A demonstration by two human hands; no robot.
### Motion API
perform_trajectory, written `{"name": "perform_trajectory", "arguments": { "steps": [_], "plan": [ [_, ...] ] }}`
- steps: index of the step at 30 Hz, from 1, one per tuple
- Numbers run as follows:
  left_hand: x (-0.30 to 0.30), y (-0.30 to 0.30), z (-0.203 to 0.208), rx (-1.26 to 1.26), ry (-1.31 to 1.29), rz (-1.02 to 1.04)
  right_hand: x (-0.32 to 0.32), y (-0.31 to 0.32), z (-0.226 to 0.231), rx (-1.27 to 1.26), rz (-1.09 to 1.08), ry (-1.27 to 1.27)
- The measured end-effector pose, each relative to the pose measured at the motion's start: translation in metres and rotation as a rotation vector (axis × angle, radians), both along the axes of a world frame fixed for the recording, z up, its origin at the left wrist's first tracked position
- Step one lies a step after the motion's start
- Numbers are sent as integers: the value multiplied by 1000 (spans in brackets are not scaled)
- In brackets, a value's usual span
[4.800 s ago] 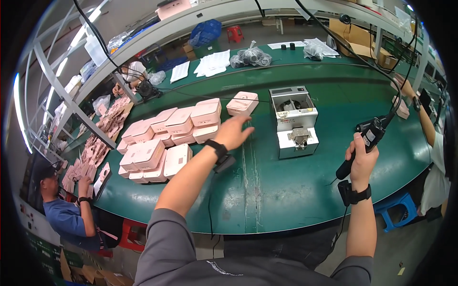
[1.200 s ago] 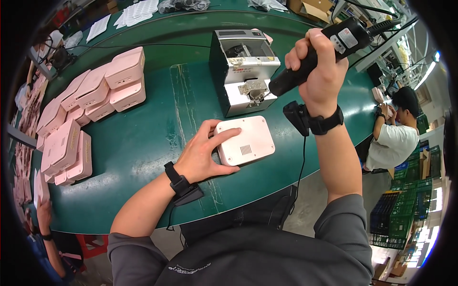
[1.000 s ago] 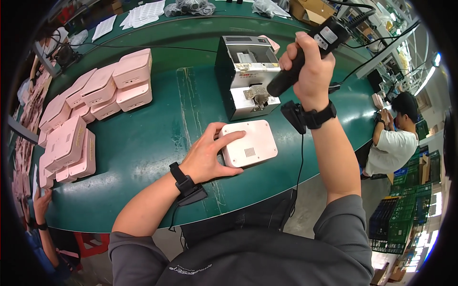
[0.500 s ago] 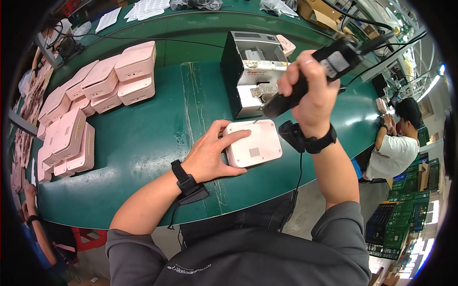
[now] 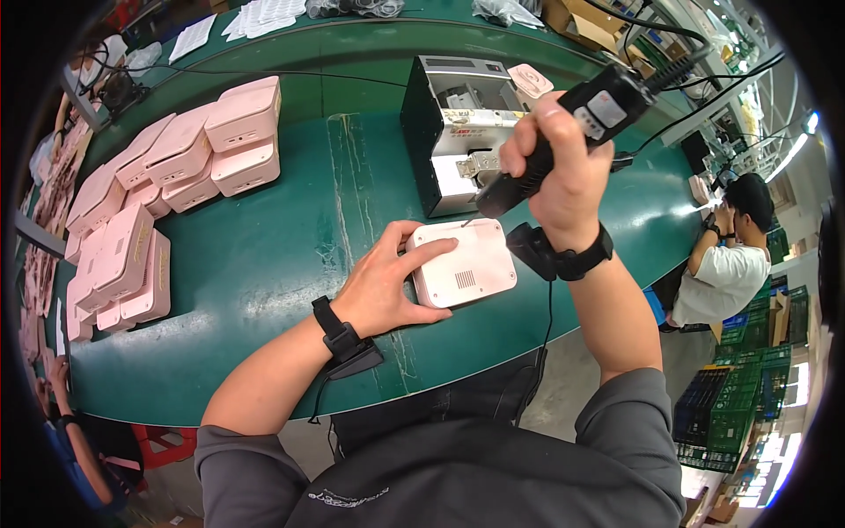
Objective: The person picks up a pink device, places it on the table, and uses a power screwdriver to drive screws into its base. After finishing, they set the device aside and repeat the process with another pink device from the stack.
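A pale pink plastic case (image 5: 484, 262) with a small vent grille and screw holes in its corners lies flat on the green bench in front of me. My left hand (image 5: 383, 277) grips its left side, thumb at the near edge and fingers over the top. In my right hand (image 5: 572, 172) is a black electric screwdriver (image 5: 607, 106), fingers wrapped around its body and its nose tilted down to the left. The thin bit reaches the far edge of the case, near a corner hole; whether it sits in a screw I cannot make out.
Just beyond the case stands a black and silver screw feeder (image 5: 427, 141), with a pink part (image 5: 530, 81) behind it. Stacked pink cases (image 5: 180, 150) occupy the bench's left. A coiled cord (image 5: 682, 66) rises from the screwdriver. A co-worker (image 5: 726, 273) sits at the right.
The whole view has shifted slightly left. Both hands, the case and the screwdriver keep nearly the same places relative to each other.
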State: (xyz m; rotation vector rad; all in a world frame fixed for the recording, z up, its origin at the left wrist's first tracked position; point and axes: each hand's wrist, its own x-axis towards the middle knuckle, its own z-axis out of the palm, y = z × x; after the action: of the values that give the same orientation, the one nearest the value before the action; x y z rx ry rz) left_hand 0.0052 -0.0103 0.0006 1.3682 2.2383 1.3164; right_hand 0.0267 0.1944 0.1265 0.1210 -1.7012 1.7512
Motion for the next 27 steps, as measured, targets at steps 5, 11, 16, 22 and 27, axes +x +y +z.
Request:
{"name": "perform_trajectory", "arguments": {
  "steps": [5, 11, 16, 22, 27],
  "plan": [
    [2, -1, 0, 14, 7, -3, -3, 19, 22, 11, -92, 81],
    [0, -1, -1, 1, 48, -29, -22, 27, 24, 43, -118, 45],
    [0, 0, -1, -8, 50, -42, -14, 14, 22, 36, -75, -29],
    [-1, 0, -6, 14, 86, -31, 6, -32, 26, 3, 88, 35],
    [1, 0, -2, -2, 73, -10, 7, -48, 22, 70, 174, 13]
  ]
}}
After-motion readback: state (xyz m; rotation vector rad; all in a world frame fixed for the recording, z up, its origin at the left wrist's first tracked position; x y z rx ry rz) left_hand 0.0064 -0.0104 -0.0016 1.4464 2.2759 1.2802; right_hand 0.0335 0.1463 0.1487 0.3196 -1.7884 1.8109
